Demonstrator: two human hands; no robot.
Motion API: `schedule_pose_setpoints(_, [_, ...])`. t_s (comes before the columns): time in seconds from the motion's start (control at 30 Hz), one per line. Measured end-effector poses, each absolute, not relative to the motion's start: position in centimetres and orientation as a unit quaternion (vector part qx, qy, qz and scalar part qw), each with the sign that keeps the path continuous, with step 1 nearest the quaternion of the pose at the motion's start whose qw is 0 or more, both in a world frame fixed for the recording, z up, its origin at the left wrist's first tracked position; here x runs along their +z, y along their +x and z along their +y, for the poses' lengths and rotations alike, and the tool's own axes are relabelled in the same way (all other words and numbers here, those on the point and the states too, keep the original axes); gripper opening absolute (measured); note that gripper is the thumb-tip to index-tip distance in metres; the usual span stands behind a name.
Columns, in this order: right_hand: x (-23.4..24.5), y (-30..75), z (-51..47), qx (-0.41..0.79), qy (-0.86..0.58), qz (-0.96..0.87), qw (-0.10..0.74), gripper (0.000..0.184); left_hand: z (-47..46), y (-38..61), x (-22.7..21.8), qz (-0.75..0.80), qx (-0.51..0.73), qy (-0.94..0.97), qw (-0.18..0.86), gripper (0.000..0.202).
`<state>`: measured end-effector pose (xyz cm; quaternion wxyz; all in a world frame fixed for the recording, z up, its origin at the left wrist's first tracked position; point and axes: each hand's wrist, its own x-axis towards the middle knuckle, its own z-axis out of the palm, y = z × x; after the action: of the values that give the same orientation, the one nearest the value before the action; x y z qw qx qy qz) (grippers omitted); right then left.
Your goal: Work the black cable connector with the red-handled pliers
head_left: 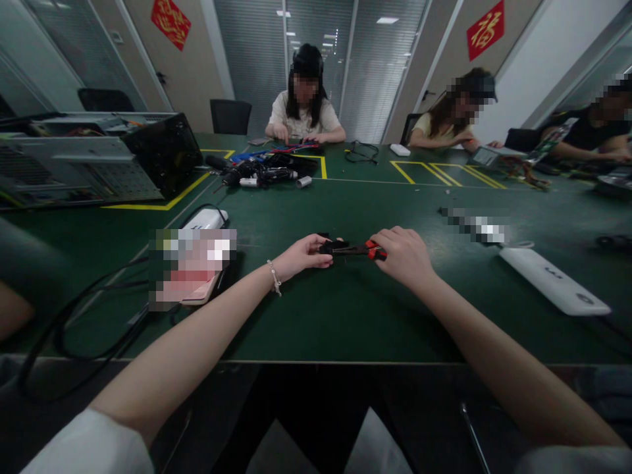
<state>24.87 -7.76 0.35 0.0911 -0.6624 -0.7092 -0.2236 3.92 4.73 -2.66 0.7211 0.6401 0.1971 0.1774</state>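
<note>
My left hand (302, 256) is closed in a pinch on a small black part (332, 247) just above the green table (345, 309). My right hand (403, 254) is wrapped round the red-and-black handles of a pair of pliers (363, 249). The pliers' jaws point left and meet the black part between my hands. A bead bracelet sits on my left wrist. What the black part is cannot be made out.
A white power strip (553, 281) lies to the right, another white device (206, 219) and black cables (93, 309) to the left. An open computer case (99, 158) stands at far left. A pile of cables and parts (266, 171) lies mid-table. Three people sit across the table.
</note>
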Motion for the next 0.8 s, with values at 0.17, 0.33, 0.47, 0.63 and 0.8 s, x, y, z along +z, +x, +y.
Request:
schedule_pose_setpoints(0.17, [-0.16,24.95,-7.46,-0.181,-0.678,-0.706,0.095,0.021,4.60,3.92,-2.47,0.201,0.183,0.637,0.721,0.035])
schedule_pose_setpoints(0.33, [-0.06,24.92,-7.46,-0.187,-0.674,-0.708,0.099,0.020,4.33,3.91,-1.98,0.212,0.176,0.635,0.722,0.037])
schedule_pose_setpoints(0.47, [0.15,24.91,-7.60,-0.206,-0.665,-0.713,0.088,0.022,4.23,3.88,-1.77,0.216,0.175,0.631,0.724,0.048])
schedule_pose_setpoints(0.63, [0.20,24.87,-7.69,-0.219,-0.660,-0.713,0.083,0.022,4.42,3.90,-2.18,0.210,0.174,0.644,0.715,0.043])
schedule_pose_setpoints(0.8, [-0.20,24.91,-7.48,-0.183,-0.675,-0.709,0.090,0.021,4.53,3.95,-2.42,0.205,0.181,0.637,0.721,0.041])
